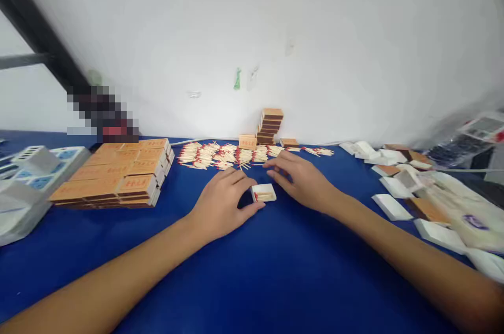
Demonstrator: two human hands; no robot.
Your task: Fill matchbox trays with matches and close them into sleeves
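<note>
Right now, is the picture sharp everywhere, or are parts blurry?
Head view: the left hand, right hand and matchbox tray between them are sharp; the right edge, past the white trays, smears into blur; a pixelated patch sits upper left; lighting is soft, shadows faint.

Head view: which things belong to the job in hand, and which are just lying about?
In use: white tray holding a few matches; left hand with its grip on that tray; right hand open beside it; loose matches just behind.
Lying about, untouched: orange box block; tall box stack; empty trays; blue-and-white cartons.
</note>
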